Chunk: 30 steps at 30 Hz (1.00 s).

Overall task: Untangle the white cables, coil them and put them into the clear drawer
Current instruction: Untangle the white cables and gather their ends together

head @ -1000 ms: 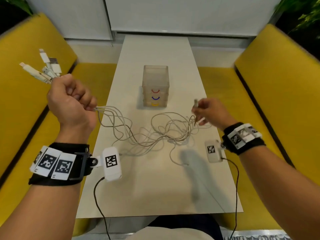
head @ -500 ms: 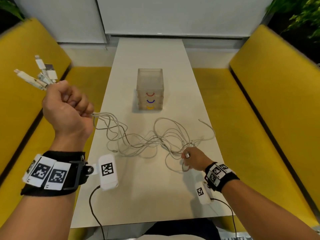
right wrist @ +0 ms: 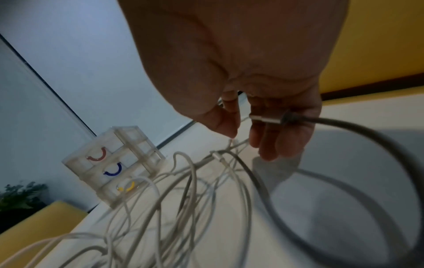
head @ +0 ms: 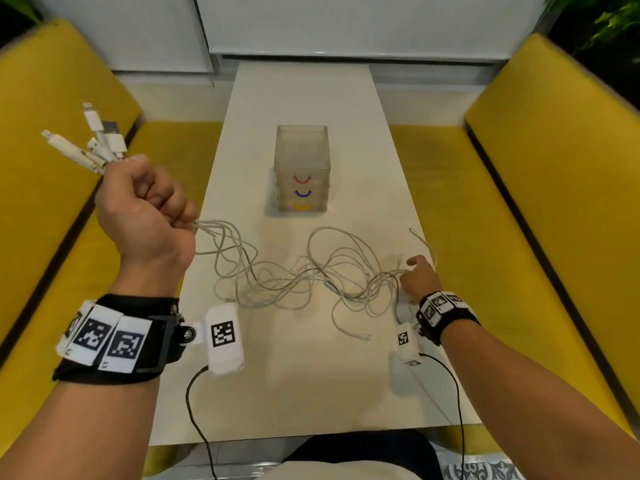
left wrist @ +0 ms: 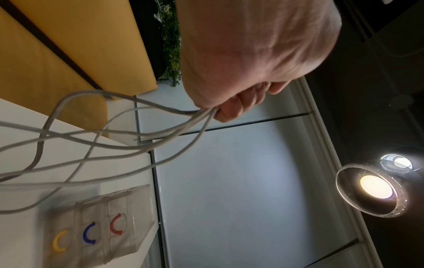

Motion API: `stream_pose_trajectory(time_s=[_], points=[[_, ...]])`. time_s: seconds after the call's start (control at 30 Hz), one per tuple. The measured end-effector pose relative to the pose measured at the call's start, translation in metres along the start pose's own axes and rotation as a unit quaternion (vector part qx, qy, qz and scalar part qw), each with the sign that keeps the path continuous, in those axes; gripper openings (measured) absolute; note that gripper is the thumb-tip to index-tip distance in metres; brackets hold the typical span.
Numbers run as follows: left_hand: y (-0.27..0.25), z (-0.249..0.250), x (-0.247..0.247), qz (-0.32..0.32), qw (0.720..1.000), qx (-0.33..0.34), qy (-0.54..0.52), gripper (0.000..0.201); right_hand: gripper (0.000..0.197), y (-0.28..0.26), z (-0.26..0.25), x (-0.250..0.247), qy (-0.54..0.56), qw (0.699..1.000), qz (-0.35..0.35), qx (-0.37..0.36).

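While my left hand [head: 145, 216] clenches the plug ends, the white cables [head: 294, 271] sprawl limp and light across the worktop [head: 294, 375]; my right hand [head: 417, 280] pinches one plug, the firmest hold

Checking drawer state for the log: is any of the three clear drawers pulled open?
No: in the head view the clear drawer unit shows all three fronts flush, red, blue and yellow handles stacked.

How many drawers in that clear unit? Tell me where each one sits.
3, stacked in the clear unit: red-handled drawer on top, blue-handled drawer in the middle, yellow-handled drawer at the bottom. None looks hidden.
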State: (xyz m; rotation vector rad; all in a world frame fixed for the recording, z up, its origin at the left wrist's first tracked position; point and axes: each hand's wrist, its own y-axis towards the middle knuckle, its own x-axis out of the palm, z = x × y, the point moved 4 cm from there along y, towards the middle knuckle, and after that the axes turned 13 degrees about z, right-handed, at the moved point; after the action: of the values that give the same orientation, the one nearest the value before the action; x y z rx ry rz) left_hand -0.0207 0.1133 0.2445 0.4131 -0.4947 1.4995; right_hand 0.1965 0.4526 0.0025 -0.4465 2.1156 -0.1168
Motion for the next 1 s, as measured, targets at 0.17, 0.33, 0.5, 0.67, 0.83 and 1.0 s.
stream_pose_trajectory(time_s=[0.17, 0.33, 0.5, 0.67, 0.83, 1.0], points=[[-0.008, -0.008, 0.008, -0.002, 1.000, -0.019, -0.007, 0.040, 0.064, 0.006, -0.003, 0.017, -0.024, 0.999, 0.017, 0.044], [-0.013, -0.017, 0.009, -0.016, 0.999, -0.035, -0.005, 0.038, 0.074, 0.021, -0.002, 0.009, -0.074, 0.990, 0.052, 0.106], [-0.012, -0.018, 0.005, -0.011, 0.999, -0.037, 0.000, 0.039, 0.047, 0.038, 0.001, -0.004, -0.171, 0.985, 0.016, 0.018], [-0.011, -0.021, 0.001, -0.009, 0.999, -0.039, 0.001, 0.038, 0.016, 0.037, 0.013, -0.009, -0.095, 0.991, 0.097, -0.012], [-0.013, -0.028, 0.003, -0.016, 0.999, -0.039, 0.001, 0.037, 0.028, 0.031, -0.007, -0.032, 0.179, 0.964, 0.197, 0.022], [-0.019, -0.030, 0.008, -0.023, 0.998, -0.050, -0.002, 0.037, 0.028, 0.019, -0.046, -0.034, 0.295, 0.955, 0.009, 0.014]])
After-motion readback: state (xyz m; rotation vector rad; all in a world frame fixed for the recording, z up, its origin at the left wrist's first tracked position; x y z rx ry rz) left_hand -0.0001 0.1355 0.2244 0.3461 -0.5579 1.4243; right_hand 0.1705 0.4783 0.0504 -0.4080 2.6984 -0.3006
